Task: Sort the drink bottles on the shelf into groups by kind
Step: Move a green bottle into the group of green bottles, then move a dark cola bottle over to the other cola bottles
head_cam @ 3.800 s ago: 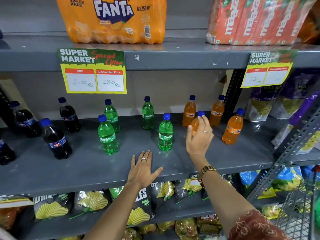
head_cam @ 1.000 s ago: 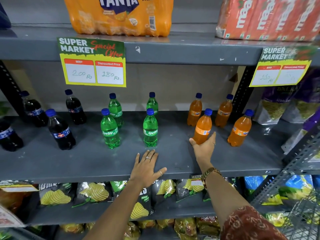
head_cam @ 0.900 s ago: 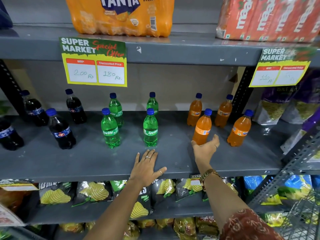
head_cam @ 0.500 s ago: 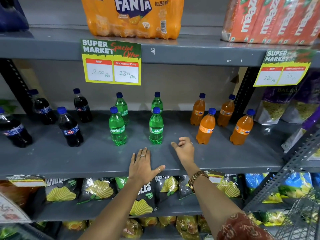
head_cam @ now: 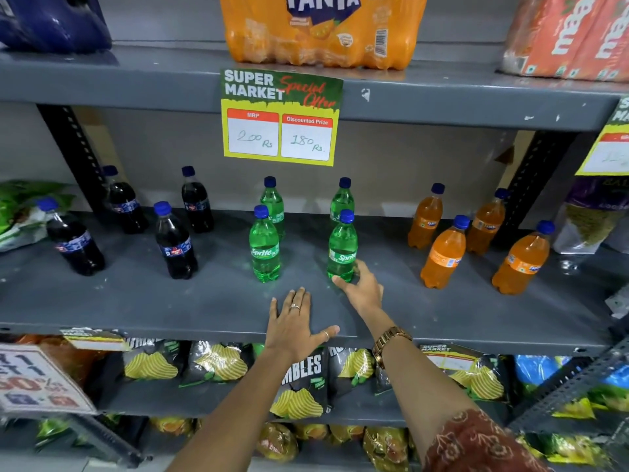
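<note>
Twelve bottles upright on the grey shelf (head_cam: pixel 136 301), long axes vertical, blue caps up, sorted in three groups of four. Green in the middle: front-right Sprite bottle (head_cam: pixel 342 248) with label facing forward, front-left Sprite bottle (head_cam: pixel 264 248) well apart from it, two more green bottles (head_cam: pixel 272 202) (head_cam: pixel 343 199) just behind, partly hidden by the front pair. Dark cola bottles (head_cam: pixel 175 241) to the left, spread loosely, none touching. Orange Fanta bottles (head_cam: pixel 444 253) to the right, likewise apart from one another.

Right hand (head_cam: pixel 360 289) at the base of the front-right Sprite bottle, fingers loosely spread and curved around its lower part, thumb tip touching near the bottom on the near side, the other fingertips beside the base on the right; half open, not closed tight round it, and cannot tell whether truly gripping. Gold watch (head_cam: pixel 389 338) on that wrist, patterned sleeve (head_cam: pixel 476 444) further down the arm.

Left hand (head_cam: pixel 296 327) flat, palm down on the shelf's front edge, fingers extended and slightly splayed, thumb out to the right, holding nothing, rings on two fingers.

Yellow and green price sign (head_cam: pixel 280 117) hanging from the upper shelf edge above the green group, orange Fanta multipack (head_cam: pixel 320 32) on top of that shelf. Chip bags (head_cam: pixel 218 362) on the shelf below.
</note>
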Demonstrator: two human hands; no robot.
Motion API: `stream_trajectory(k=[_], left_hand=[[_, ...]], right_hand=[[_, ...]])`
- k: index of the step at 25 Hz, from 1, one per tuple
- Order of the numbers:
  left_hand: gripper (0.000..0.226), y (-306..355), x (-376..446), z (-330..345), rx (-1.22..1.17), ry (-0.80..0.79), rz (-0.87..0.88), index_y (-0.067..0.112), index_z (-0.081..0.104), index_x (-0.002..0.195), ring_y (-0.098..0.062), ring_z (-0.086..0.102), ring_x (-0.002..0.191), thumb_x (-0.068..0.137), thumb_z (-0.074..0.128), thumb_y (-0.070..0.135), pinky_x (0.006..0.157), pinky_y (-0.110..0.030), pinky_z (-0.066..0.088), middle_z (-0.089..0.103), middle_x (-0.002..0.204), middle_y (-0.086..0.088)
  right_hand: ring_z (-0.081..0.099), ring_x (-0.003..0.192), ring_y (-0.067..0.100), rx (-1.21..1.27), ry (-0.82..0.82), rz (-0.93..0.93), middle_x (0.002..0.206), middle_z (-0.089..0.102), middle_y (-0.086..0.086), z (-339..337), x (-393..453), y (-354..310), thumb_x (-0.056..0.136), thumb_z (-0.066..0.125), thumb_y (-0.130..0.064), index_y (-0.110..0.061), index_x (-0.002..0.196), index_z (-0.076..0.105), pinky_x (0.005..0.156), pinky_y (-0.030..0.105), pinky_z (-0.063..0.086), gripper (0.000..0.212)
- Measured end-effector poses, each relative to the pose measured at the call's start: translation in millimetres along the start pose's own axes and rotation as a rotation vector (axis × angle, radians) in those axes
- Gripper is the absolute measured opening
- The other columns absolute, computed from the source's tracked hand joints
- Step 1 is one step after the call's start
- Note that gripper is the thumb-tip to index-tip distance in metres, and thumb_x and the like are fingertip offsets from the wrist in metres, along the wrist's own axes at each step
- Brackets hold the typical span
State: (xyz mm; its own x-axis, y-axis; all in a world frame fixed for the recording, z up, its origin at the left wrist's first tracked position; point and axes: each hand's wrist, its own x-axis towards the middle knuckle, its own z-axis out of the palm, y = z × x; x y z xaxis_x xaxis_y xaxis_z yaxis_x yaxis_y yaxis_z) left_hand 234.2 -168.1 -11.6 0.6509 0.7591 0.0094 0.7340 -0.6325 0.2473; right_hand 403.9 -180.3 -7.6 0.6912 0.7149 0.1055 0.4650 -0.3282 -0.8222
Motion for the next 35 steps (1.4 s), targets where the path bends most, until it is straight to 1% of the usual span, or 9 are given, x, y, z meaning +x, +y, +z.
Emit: stream_trajectory(k=[7,12,16,21,25,27,30,33,35], left_hand=[[0.092,0,-1,0,-0.007,-0.008,0.005,0.011,0.006,0.147,-0.019,0.000,0.145,0.083,0.032,0.072,0.116,-0.048,-0.004,0.005,0.159,-0.004],[0.095,-3,0,0,-0.005,-0.013,0.012,0.009,0.005,0.147,-0.019,-0.001,0.145,0.082,0.033,0.072,0.116,-0.047,-0.005,0.004,0.159,-0.005],[0.099,-21,-3,-5,-0.020,0.008,-0.031,0.007,0.007,0.147,-0.021,-0.001,0.145,0.079,0.035,0.075,0.116,-0.049,-0.003,0.005,0.159,-0.007],[0.098,-85,-18,-22,0.025,0.040,-0.073,0.007,0.010,0.147,-0.020,0.005,0.145,0.080,0.035,0.074,0.117,-0.050,0.001,0.009,0.158,-0.007],[0.098,-138,-29,-38,0.050,0.030,-0.133,0.007,0.008,0.147,-0.019,0.004,0.145,0.080,0.035,0.074,0.117,-0.050,0.002,0.008,0.158,-0.006],[0.099,-164,-34,-44,0.045,0.030,-0.171,0.008,0.008,0.147,-0.019,0.004,0.145,0.079,0.035,0.075,0.117,-0.050,0.002,0.008,0.159,-0.006],[0.099,-203,-42,-54,0.046,0.027,-0.239,0.009,0.008,0.147,-0.019,0.004,0.145,0.079,0.036,0.075,0.117,-0.050,0.002,0.008,0.159,-0.005],[0.099,-241,-49,-63,0.036,0.036,-0.284,0.010,0.008,0.147,-0.019,0.005,0.145,0.078,0.037,0.075,0.117,-0.051,0.004,0.008,0.159,-0.004],[0.100,-261,-51,-68,0.017,0.028,-0.292,0.011,0.008,0.147,-0.018,0.004,0.145,0.078,0.038,0.075,0.117,-0.051,0.003,0.007,0.159,-0.003]], right_hand=[[0.055,0.113,0.032,0.027,0.019,-0.016,0.114,0.067,0.007,-2,-4,0,0.076,0.071,-0.031,-0.024,0.117,0.052,0.100,0.043,0.033,0.046],[0.028,0.137,0.026,0.125,0.001,0.009,0.149,0.031,0.008,-7,-10,-4,0.066,0.081,-0.018,-0.015,0.140,0.026,0.114,0.044,0.023,0.091],[0.046,0.114,0.027,0.188,0.222,-0.076,0.118,0.045,0.011,-2,-31,-8,0.066,0.078,-0.008,-0.012,0.112,0.047,0.099,0.038,0.039,0.055],[0.046,0.067,0.016,0.143,0.014,-0.168,0.078,0.049,0.003,17,-40,-30,0.075,0.069,-0.006,-0.008,0.090,0.057,0.068,0.028,0.040,0.019],[0.046,0.050,0.005,0.117,-0.068,-0.199,0.056,0.051,-0.006,50,-52,-53,0.074,0.068,-0.008,-0.010,0.078,0.062,0.069,0.028,0.045,0.007],[0.048,0.050,0.005,0.078,-0.130,-0.224,0.057,0.056,-0.002,72,-56,-67,0.074,0.067,-0.010,-0.012,0.074,0.064,0.077,0.031,0.047,0.004],[0.048,0.045,0.000,0.098,-0.215,-0.243,0.057,0.056,-0.003,107,-61,-92,0.073,0.068,-0.009,-0.010,0.077,0.065,0.065,0.022,0.047,0.004],[0.046,0.048,0.000,0.133,-0.335,-0.229,0.064,0.054,-0.004,145,-65,-118,0.074,0.071,-0.009,-0.001,0.094,0.065,0.059,0.010,0.040,0.022],[0.048,0.063,0.007,0.132,-0.407,-0.176,0.083,0.058,0.003,167,-64,-133,0.075,0.073,-0.013,-0.002,0.109,0.060,0.068,0.015,0.043,0.038]])
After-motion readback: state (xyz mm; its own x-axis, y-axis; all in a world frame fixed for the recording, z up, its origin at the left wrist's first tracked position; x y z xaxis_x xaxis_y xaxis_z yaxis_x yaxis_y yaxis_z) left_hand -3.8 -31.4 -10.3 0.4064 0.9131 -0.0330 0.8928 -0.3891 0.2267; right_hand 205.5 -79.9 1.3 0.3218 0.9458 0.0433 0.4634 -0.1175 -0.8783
